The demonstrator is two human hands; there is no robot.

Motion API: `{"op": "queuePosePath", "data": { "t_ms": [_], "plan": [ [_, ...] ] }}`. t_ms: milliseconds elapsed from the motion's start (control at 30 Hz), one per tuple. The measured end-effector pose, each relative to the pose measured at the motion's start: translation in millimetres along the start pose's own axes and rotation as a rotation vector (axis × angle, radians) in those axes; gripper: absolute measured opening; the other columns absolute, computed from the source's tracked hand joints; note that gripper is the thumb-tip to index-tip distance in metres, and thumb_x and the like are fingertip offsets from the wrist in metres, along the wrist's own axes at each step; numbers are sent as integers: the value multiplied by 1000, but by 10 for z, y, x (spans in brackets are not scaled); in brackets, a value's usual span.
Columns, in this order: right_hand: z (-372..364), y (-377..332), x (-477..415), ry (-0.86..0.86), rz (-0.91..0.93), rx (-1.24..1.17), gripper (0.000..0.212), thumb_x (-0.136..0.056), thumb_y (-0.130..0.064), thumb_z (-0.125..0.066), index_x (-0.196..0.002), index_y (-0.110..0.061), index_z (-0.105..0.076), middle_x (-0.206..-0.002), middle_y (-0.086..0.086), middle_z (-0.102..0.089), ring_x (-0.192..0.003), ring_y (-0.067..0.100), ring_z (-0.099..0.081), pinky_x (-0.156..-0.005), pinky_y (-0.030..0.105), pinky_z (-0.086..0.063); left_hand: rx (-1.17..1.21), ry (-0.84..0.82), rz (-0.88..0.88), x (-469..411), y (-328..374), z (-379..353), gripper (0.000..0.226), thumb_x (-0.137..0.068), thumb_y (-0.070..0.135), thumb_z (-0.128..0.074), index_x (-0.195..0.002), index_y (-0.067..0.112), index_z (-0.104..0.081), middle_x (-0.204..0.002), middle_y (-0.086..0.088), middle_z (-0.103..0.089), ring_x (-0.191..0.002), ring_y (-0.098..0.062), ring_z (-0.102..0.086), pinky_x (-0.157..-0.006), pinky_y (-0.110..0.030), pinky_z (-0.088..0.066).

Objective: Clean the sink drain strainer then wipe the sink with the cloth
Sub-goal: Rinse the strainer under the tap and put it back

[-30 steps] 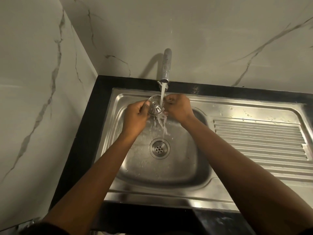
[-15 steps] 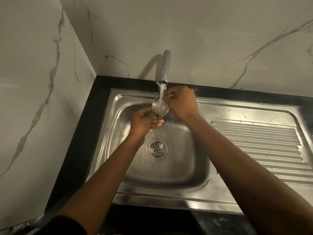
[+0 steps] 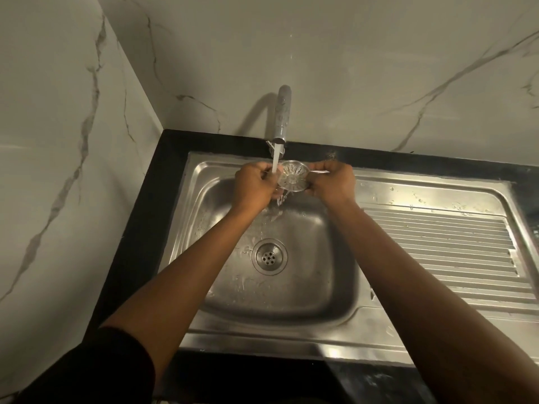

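1. Stainless steel shows in the round, slotted drain strainer (image 3: pixel 292 178), which is held up between both hands just under the grey tap spout (image 3: pixel 282 118).
2. The left hand (image 3: pixel 254 185) is curled closed around the strainer's left edge, and the right hand (image 3: pixel 331 182) is closed on its right edge, fingers pinching the rim.
3. A thin stream of water (image 3: pixel 275 163) falls from the spout just beside the left hand's fingers, at the strainer's left side, and splashes below the hands.
4. Below both hands lies the stainless steel sink basin (image 3: pixel 326 237), with its round perforated drain opening (image 3: pixel 269 257) between the two forearms.
5. A ribbed steel draining board (image 3: pixel 443 249) lies beyond the right hand's forearm, and a black counter (image 3: pixel 137 228) frames the sink outside the left forearm.
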State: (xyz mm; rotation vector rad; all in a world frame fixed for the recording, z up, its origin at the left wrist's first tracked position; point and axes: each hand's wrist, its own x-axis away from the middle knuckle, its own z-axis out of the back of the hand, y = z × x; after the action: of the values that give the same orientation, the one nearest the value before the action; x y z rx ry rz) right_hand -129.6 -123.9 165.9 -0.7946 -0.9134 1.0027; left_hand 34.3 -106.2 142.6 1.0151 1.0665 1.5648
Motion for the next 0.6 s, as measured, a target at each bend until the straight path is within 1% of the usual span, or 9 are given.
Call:
{"op": "queuePosePath", "data": {
  "t_ms": [67, 133, 200, 267, 300, 367, 433, 500, 600],
  "plan": [
    [-1, 14, -2, -16, -45, -36, 18, -85, 4, -76, -90, -13, -79, -80, 9, -78, -52, 9, -72, -51, 22, -57, 10, -28, -10, -8, -42, 31, 14, -101, 21, -64, -104, 12, -75, -90, -10, -79, -72, -20, -79, -63, -36, -65],
    [-12, 40, -14, -69, -115, -102, 17, -85, 7, -76, -88, -9, -79, -85, 16, -78, -58, 17, -75, -57, 29, -62, 50, -77, -7, -1, -106, 93, 16, -104, 15, -58, -109, 15, -74, -98, -8, -79, -84, -20, -80, -78, -43, -66],
    [-35, 47, -7, -137, -223, -244, 13, -88, 9, -74, -89, -4, -77, -90, 20, -79, -66, 24, -76, -66, 38, -66, 71, -137, -20, 22, -180, 171, 27, -104, 12, -56, -126, 17, -69, -115, -4, -77, -103, -17, -76, -92, -40, -62],
    [-68, 7, 33, -215, -321, -363, 8, -91, 8, -72, -94, 1, -76, -92, 20, -79, -71, 25, -77, -72, 37, -67, 60, -184, -54, 56, -242, 243, 41, -101, 13, -59, -141, 23, -61, -130, 3, -71, -119, -11, -69, -101, -35, -57],
    [-87, -17, 52, -258, -358, -398, 7, -93, 6, -70, -98, 3, -75, -91, 19, -79, -71, 23, -77, -70, 33, -67, 68, -199, -66, 71, -257, 271, 44, -100, 16, -62, -143, 25, -58, -132, 6, -70, -122, -9, -67, -102, -33, -56],
    [-129, -51, 67, -334, -445, -445, 11, -99, 0, -64, -106, 4, -72, -85, 16, -78, -67, 19, -76, -62, 25, -64, 80, -211, -95, 92, -246, 335, 41, -99, 22, -67, -139, 30, -62, -128, 11, -70, -119, -6, -68, -97, -30, -58],
    [-157, -56, 59, -404, -501, -442, 16, -105, -9, -58, -110, 1, -70, -81, 14, -77, -66, 17, -75, -59, 24, -63, 76, -173, -112, 87, -234, 396, 31, -97, 27, -69, -129, 26, -68, -122, 7, -74, -112, -9, -71, -91, -34, -62],
    [-178, -32, 41, -456, -486, -330, 23, -105, -23, -57, -100, -5, -70, -76, 8, -75, -62, 14, -71, -58, 25, -61, 121, -131, -78, 83, -259, 430, 23, -96, 26, -71, -118, 16, -72, -112, 0, -79, -104, -15, -76, -91, -39, -62],
    [-216, 18, 36, -462, -442, -245, 28, -101, -39, -64, -87, -15, -66, -68, -1, -61, -57, 11, -53, -56, 26, -54, 267, -75, 60, 87, -357, 440, 22, -94, 27, -74, -107, 9, -75, -101, -7, -81, -96, -25, -77, -84, -45, -63]
  ]
}}
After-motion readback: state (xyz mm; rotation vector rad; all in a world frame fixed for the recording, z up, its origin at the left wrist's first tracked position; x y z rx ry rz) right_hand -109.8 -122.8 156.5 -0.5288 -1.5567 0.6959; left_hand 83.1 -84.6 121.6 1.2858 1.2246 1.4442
